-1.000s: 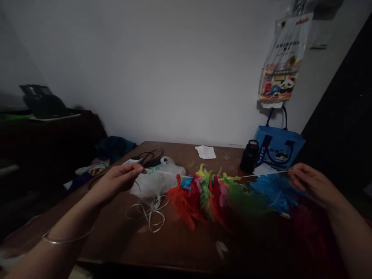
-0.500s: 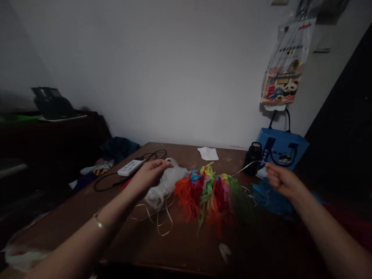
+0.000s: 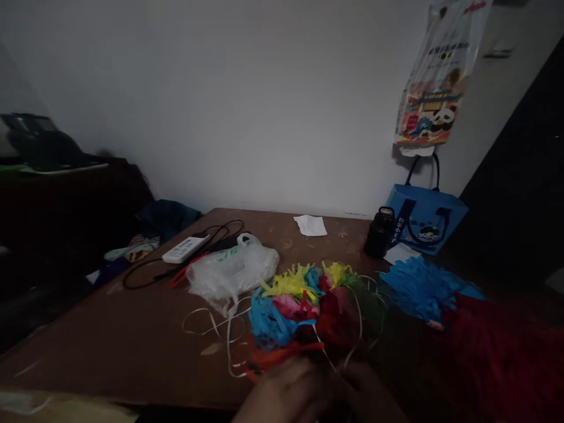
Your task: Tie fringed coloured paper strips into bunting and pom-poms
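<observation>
At the near table edge my left hand has its fingers curled, dim and blurred; what they hold is hidden. Beside it my right hand is closed where a thin white string runs down to its fingertips. Just beyond both hands lies a bundle of fringed crepe-paper tassels, with yellow strips, blue strips, orange strips and dark red and green ones. More white string loops out on the left side of the bundle.
A clear plastic bag, a white power strip with black cables and a scrap of white paper lie on the table. Rightward are a black bottle, blue tote bag, blue fringe and red fringe.
Both hands, spread wide apart before, have come down together at the near edge. The right one brought the string end along. The tassel bundle has turned over and bunched up nearer me.
</observation>
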`<state>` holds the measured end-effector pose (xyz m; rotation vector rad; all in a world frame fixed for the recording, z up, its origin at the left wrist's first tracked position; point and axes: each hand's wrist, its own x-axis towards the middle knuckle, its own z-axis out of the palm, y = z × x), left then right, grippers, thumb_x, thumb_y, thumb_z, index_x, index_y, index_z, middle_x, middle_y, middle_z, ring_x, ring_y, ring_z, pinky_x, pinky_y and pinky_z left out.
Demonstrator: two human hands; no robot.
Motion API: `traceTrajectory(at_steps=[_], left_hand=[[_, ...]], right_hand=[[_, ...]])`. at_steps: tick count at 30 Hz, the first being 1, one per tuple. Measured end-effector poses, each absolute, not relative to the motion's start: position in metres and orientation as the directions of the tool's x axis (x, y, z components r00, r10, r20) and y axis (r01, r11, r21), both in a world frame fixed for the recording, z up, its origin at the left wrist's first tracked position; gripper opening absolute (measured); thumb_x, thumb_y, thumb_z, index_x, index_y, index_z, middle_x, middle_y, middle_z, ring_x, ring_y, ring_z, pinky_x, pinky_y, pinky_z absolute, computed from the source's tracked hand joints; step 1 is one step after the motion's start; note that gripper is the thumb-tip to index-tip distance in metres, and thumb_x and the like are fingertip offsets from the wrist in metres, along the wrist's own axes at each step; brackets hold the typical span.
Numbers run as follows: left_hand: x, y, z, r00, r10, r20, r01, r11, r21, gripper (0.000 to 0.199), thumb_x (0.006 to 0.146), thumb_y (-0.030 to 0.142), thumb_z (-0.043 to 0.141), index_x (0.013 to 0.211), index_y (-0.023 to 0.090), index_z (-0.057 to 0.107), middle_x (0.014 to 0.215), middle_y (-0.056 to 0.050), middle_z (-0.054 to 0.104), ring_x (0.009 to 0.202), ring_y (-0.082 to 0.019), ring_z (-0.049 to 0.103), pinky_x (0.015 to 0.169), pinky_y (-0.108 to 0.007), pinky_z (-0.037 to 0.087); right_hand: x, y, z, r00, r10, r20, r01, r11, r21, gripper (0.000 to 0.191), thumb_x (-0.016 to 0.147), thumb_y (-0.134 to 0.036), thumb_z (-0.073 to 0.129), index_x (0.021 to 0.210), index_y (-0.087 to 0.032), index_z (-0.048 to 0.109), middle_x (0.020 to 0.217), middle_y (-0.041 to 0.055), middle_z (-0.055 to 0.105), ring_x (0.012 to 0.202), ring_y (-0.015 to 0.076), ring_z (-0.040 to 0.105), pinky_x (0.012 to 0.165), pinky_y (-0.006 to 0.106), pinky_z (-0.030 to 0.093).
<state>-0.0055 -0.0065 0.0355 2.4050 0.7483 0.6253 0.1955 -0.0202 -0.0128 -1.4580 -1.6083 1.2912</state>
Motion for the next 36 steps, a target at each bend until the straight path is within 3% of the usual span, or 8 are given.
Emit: traceTrajectory(at_steps=[3, 7, 12, 15, 22, 26, 31, 36], left_hand=[[-0.002, 0.028, 0.083, 0.804, 0.531, 0.266, 0.37, -0.798, 0.475, 0.026, 0.096, 0.026, 0.049, 0.12, 0.024, 0.058, 0.113, -0.007, 0.067, 0.109, -0.023, 0.057, 0.097, -0.036, 0.046], [0.014, 0.079, 0.09, 0.947, 0.266, 0.182, 0.246, -0.961, 0.127, 0.033, 0.086, 0.05, 0.064, 0.09, 0.018, 0.068, 0.082, -0.008, 0.07, 0.095, -0.026, 0.062, 0.107, -0.043, 0.037], [-0.004, 0.095, 0.091, 0.882, 0.418, 0.218, 0.447, -0.888, -0.109, 0.038, 0.092, 0.049, 0.054, 0.074, 0.017, 0.065, 0.067, -0.005, 0.065, 0.073, -0.024, 0.063, 0.106, -0.053, 0.032], [-0.017, 0.077, 0.101, 0.81, 0.518, 0.275, 0.561, -0.821, -0.107, 0.034, 0.095, 0.043, 0.05, 0.083, 0.015, 0.064, 0.078, -0.01, 0.066, 0.078, -0.028, 0.063, 0.103, -0.062, 0.028], [0.018, 0.039, 0.075, 0.783, 0.557, 0.277, 0.519, -0.831, 0.201, 0.032, 0.089, 0.04, 0.06, 0.113, 0.019, 0.056, 0.103, -0.01, 0.064, 0.1, -0.03, 0.057, 0.105, -0.061, 0.027], [0.019, 0.045, 0.055, 0.812, 0.553, 0.186, 0.493, -0.821, 0.288, 0.021, 0.094, 0.013, 0.043, 0.083, 0.02, 0.059, 0.078, -0.002, 0.064, 0.08, -0.019, 0.06, 0.107, -0.047, 0.032], [-0.019, 0.06, 0.081, 0.796, 0.568, 0.211, 0.476, -0.801, 0.363, 0.023, 0.099, 0.02, 0.039, 0.083, 0.019, 0.056, 0.082, -0.003, 0.062, 0.082, -0.019, 0.058, 0.091, -0.035, 0.043], [-0.02, 0.067, 0.123, 0.826, 0.54, 0.164, 0.448, -0.804, 0.391, 0.025, 0.098, 0.017, 0.039, 0.086, 0.019, 0.061, 0.081, -0.003, 0.063, 0.078, -0.018, 0.058, 0.074, -0.028, 0.043]], right_hand=[[0.201, -0.029, -0.009, -0.263, 0.964, -0.034, 0.423, 0.084, -0.902, 0.049, 0.088, -0.063, 0.045, 0.097, -0.022, 0.069, 0.095, 0.0064, 0.066, 0.094, 0.0255, 0.059, 0.085, 0.037, 0.047], [0.219, -0.038, 0.002, -0.315, 0.947, 0.066, 0.471, 0.217, -0.855, 0.051, 0.089, -0.064, 0.041, 0.085, -0.02, 0.067, 0.095, 0.0096, 0.066, 0.09, 0.0241, 0.059, 0.084, 0.036, 0.046], [0.273, -0.049, 0.017, -0.018, 0.968, -0.25, 0.208, -0.241, -0.948, 0.06, 0.08, -0.077, 0.045, 0.066, -0.019, 0.052, 0.059, -0.0024, 0.049, 0.055, 0.0125, 0.044, 0.054, 0.024, 0.038], [0.292, -0.046, 0.032, 0.12, 0.975, -0.187, 0.17, -0.205, -0.964, 0.053, 0.079, -0.072, 0.055, 0.069, -0.02, 0.052, 0.066, -0.0028, 0.048, 0.062, 0.0129, 0.044, 0.057, 0.023, 0.037], [0.266, -0.027, 0.094, -0.243, 0.97, -0.006, 0.515, 0.124, -0.848, 0.046, 0.094, -0.056, 0.04, 0.068, -0.02, 0.053, 0.067, -0.0008, 0.054, 0.065, 0.0148, 0.047, 0.059, 0.025, 0.034], [0.275, -0.028, 0.11, -0.135, 0.99, 0.034, 0.392, 0.085, -0.916, 0.049, 0.088, -0.061, 0.048, 0.062, -0.02, 0.051, 0.06, -0.0019, 0.048, 0.057, 0.013, 0.043, 0.052, 0.024, 0.032], [0.324, -0.01, 0.104, 0.083, 0.996, 0.025, 0.282, 0.0, -0.959, 0.049, 0.086, -0.064, 0.048, 0.064, -0.021, 0.053, 0.051, -0.0052, 0.037, 0.045, 0.0107, 0.033, 0.044, 0.023, 0.025], [0.316, 0.022, 0.104, -0.016, 0.958, 0.288, 0.812, 0.18, -0.555, 0.031, 0.086, -0.045, 0.052, 0.092, -0.02, 0.069, 0.095, 0.0115, 0.067, 0.091, 0.0299, 0.061, 0.084, 0.046, 0.047]])
